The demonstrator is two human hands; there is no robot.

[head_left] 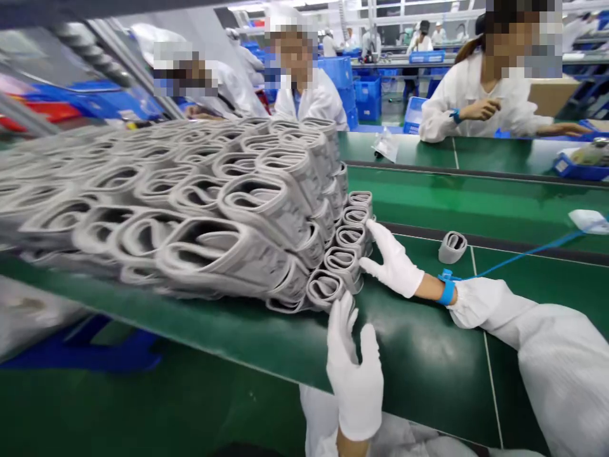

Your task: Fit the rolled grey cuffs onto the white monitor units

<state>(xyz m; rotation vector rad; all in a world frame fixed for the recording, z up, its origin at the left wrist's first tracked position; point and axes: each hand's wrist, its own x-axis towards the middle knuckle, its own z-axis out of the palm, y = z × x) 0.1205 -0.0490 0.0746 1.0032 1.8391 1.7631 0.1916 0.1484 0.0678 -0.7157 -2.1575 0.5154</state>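
Rolled grey fabric cuffs (223, 247) are stacked in a large block on the green table, with their coiled ends facing up. A short row of smaller rolled cuffs (340, 259) stands along the block's right side. My left hand (354, 368), in a white glove, is at the near end of this row, fingers stretched out and fingertips at the nearest roll. Along the row's right side rests my right hand (394, 260), also gloved, with thumb and fingers spread against the rolls. A blue wrist strap (447, 289) circles my right wrist.
One loose rolled cuff (453, 247) lies right of my right hand. A blue cord (528, 254) runs from the strap to the right edge. Beyond the green belt (476, 197), co-workers in white sit at the far side, near a plastic bag (385, 146) and a blue tray (583, 166).
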